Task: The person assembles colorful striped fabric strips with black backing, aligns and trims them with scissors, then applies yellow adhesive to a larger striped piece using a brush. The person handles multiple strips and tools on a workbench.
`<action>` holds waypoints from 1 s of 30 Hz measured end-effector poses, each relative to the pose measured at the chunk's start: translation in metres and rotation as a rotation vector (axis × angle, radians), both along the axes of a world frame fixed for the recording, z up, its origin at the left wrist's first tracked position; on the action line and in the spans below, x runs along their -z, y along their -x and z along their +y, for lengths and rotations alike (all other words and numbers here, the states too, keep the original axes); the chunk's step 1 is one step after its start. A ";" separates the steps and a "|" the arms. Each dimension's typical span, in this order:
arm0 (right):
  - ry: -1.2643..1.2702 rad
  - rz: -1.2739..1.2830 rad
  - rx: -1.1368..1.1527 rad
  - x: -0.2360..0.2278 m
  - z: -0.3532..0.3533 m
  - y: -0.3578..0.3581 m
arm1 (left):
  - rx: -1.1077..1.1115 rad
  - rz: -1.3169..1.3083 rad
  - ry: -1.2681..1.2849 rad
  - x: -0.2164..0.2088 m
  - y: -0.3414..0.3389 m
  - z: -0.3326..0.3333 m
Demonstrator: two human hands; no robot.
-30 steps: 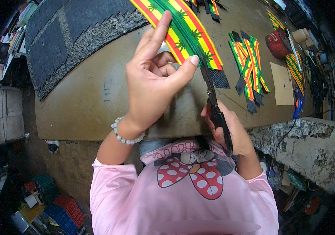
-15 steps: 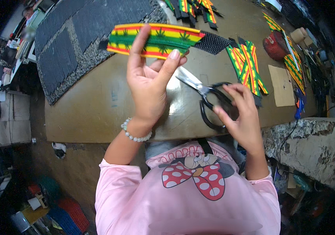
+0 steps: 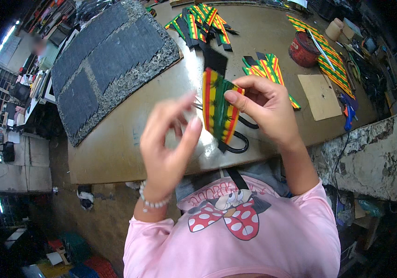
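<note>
My right hand (image 3: 272, 106) pinches the edge of a striped fabric strap (image 3: 217, 106) in red, yellow and green with dark leaf prints. Black webbing (image 3: 214, 61) sticks out of its upper end. To the left of the strap is my left hand (image 3: 168, 143), slightly blurred, its fingers apart and holding nothing. Scissors with black handles (image 3: 241, 143) lie on the table (image 3: 115, 155) behind the strap, which hides most of them. Similar straps lie in a pile (image 3: 193, 28) at the far side and in a smaller bunch (image 3: 279, 72) beyond my right hand.
A grey slab (image 3: 115, 60) with black pieces on it occupies the table's left side. On the right are a red tin (image 3: 303, 50), a long striped sheet (image 3: 335, 69), a cardboard piece (image 3: 318, 95) and a blue corded tool (image 3: 349, 113).
The strap went from my left hand to my right and turned from lying crosswise to upright. My left hand let go and lowered; my right hand rose from beside the scissors.
</note>
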State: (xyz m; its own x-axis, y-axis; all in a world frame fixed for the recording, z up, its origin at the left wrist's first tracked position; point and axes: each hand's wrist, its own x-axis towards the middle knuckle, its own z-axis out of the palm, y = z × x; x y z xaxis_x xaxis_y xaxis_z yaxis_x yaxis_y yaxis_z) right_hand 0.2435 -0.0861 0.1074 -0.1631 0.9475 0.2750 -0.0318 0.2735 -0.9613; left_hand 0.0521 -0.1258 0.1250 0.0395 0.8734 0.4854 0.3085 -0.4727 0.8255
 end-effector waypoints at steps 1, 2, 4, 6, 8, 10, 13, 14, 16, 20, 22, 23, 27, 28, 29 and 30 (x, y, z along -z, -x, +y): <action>0.004 -0.003 -0.034 -0.003 -0.003 -0.001 | -0.058 0.040 -0.066 0.002 -0.004 0.012; 0.006 0.006 -0.063 -0.006 -0.006 -0.002 | 0.059 -0.131 -0.018 0.006 -0.009 0.017; -0.012 0.016 -0.118 -0.009 -0.012 -0.001 | 0.185 -0.291 0.117 0.012 -0.017 0.019; -0.073 0.023 -0.067 -0.011 -0.015 -0.001 | 0.193 -0.383 0.072 0.017 -0.024 0.018; -0.066 0.099 -0.055 -0.011 -0.016 0.000 | 0.193 -0.414 0.094 0.017 -0.030 0.015; -0.124 0.050 -0.023 -0.010 -0.014 0.001 | 0.200 -0.472 0.101 0.018 -0.035 0.014; -0.204 0.064 0.018 -0.007 -0.013 0.005 | 0.158 -0.466 0.046 0.023 -0.040 0.014; -0.195 0.078 0.025 -0.006 -0.014 0.007 | 0.123 -0.427 0.038 0.025 -0.041 0.014; -0.163 0.148 0.018 -0.004 -0.015 0.012 | 0.056 -0.359 -0.072 0.031 -0.045 0.013; -0.035 0.327 -0.058 -0.002 -0.016 0.021 | -0.002 -0.280 -0.195 0.037 -0.046 0.017; 0.039 0.380 -0.110 -0.001 -0.014 0.024 | -0.029 -0.282 -0.229 0.039 -0.045 0.019; 0.069 0.397 -0.138 0.000 -0.012 0.025 | -0.048 -0.274 -0.260 0.040 -0.044 0.021; 0.170 0.460 -0.256 -0.001 -0.006 0.032 | -0.095 -0.334 -0.281 0.044 -0.041 0.020; 0.187 0.454 -0.264 -0.002 -0.005 0.034 | -0.092 -0.362 -0.269 0.045 -0.040 0.021; 0.150 0.426 -0.255 -0.003 -0.005 0.035 | -0.096 -0.384 -0.260 0.046 -0.039 0.021; 0.131 0.391 -0.233 -0.004 -0.006 0.036 | -0.097 -0.407 -0.252 0.046 -0.037 0.021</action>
